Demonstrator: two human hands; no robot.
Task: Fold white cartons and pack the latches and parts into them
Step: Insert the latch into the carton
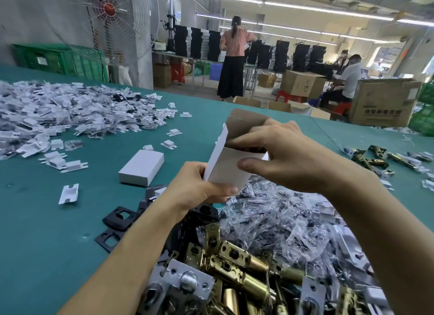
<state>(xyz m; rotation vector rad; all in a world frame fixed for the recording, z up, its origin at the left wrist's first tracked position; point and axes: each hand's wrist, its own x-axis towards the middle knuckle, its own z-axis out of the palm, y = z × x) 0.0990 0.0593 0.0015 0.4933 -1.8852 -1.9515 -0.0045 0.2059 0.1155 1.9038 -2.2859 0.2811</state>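
Teal worktop [47, 220] carries it all. The white carton [225, 166] is held up in the air over its near-middle, tilted, mouth open w/ brown-lined top flap standing. Left hand [199, 190] grips the carton's bottom end, thumb across the front. Right hand [281, 154] has fingers down in the mouth and thumb on the outer face, pinching the front wall; something dark sits inside, can't tell what. Step prob. = seating contents before closing. Risks: thin board could crease or the mouth corner tear if the fingers push hard; a part riding high would stop the flap tucking; w/ the tilt, contents could slide out onto the heap below if the right hand leaves before the flap shuts. Around, big to small: wide heap of bagged white parts [58, 117] at far-left, strays trailing toward centre; heap of clear bags [293, 220] at near-right, right under the hands; brass latches [234, 267] piled at the near edge, a few more latches [371, 159] by the right edge. Closed carton [141, 167] lies flat just left of the hands. Black plates [117, 217] sit near-left of the left wrist; one white part [69, 193] lies alone further left. Setting down nr the closed carton looks free; the bag heap blocks the spot directly below.
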